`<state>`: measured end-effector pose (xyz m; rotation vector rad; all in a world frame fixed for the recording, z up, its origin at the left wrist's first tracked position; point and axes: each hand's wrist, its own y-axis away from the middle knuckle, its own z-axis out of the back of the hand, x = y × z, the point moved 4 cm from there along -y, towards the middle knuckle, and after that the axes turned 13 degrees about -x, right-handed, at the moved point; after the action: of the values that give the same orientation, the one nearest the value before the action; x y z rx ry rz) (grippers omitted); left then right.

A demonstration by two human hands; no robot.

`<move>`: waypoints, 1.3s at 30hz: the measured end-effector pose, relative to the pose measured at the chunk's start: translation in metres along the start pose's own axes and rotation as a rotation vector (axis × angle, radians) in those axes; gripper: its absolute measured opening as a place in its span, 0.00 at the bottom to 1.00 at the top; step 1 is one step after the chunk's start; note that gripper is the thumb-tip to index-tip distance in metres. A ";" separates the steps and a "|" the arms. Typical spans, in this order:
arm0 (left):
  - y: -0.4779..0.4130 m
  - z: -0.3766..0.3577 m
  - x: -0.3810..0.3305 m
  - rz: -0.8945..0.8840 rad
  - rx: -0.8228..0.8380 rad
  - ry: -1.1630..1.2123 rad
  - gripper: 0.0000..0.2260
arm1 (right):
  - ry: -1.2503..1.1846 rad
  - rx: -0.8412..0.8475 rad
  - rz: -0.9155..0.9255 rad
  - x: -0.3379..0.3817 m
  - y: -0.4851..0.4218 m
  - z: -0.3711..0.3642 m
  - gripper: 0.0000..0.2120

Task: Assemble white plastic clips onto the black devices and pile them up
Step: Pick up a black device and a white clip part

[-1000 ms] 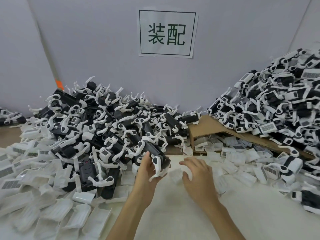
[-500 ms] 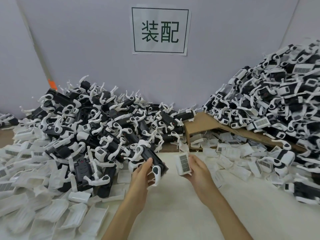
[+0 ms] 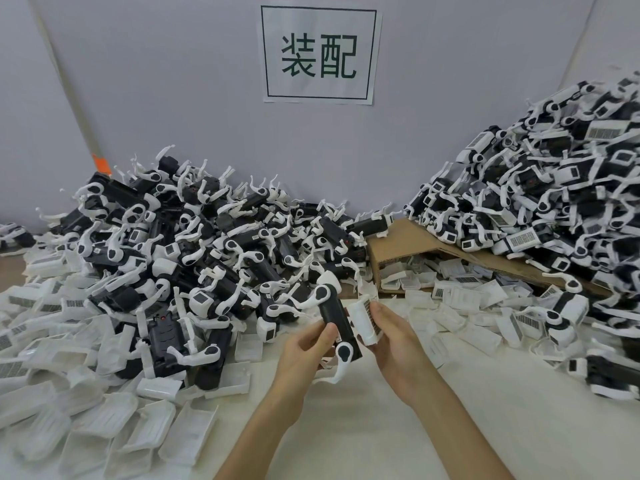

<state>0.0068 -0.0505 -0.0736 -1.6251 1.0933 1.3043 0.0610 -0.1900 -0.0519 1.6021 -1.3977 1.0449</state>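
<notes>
Lower centre of frame: left hand (image 3: 304, 355) gripping black device (image 3: 334, 316) at mid-body, fingers curling round it. Right hand (image 3: 398, 348) pinching white clip (image 3: 363, 317), pressing it against device's right flank. Device probably light and rigid. Clip thin, likely flexing. Gripping body rather than spindly arms looking safest.

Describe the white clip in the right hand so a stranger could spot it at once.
Start at the wall sign and drop straight down to the right hand. It pinches the white clip beside the black device gripped by the left hand. Unlike the loose clips scattered around, it alone is held off the table.
</notes>
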 end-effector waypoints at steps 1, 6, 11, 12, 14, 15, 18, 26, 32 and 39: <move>0.000 -0.001 0.001 -0.003 -0.004 -0.009 0.14 | 0.008 -0.013 0.008 0.000 0.001 -0.001 0.26; -0.002 -0.001 0.003 0.003 -0.041 -0.007 0.20 | -0.026 -0.099 0.013 -0.005 0.007 -0.008 0.26; 0.002 -0.008 0.005 -0.017 0.032 -0.065 0.16 | 0.040 -0.123 -0.040 -0.014 0.008 -0.008 0.17; 0.003 -0.010 0.005 -0.021 0.058 -0.077 0.15 | 0.068 -0.120 -0.077 -0.017 0.009 -0.008 0.17; 0.006 -0.012 0.005 -0.022 0.074 -0.077 0.15 | 0.114 -0.114 -0.126 -0.021 0.009 -0.007 0.20; 0.007 -0.012 0.005 -0.026 0.071 -0.074 0.15 | 0.136 -0.109 -0.123 -0.021 0.009 -0.007 0.21; 0.006 -0.011 0.004 -0.032 0.051 -0.080 0.16 | 0.182 -0.108 -0.089 -0.018 0.008 -0.007 0.20; 0.006 -0.010 0.002 -0.055 0.056 -0.094 0.15 | 0.232 -0.075 -0.087 -0.018 0.010 -0.009 0.20; 0.008 -0.011 -0.002 -0.060 0.093 -0.082 0.14 | 0.240 0.006 -0.102 -0.016 0.009 -0.008 0.23; 0.005 -0.007 -0.003 -0.040 0.047 -0.065 0.16 | 0.248 0.120 -0.018 -0.009 0.007 -0.004 0.21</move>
<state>0.0046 -0.0582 -0.0693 -1.5517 1.0400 1.2874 0.0528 -0.1836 -0.0581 1.5066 -1.1714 1.2896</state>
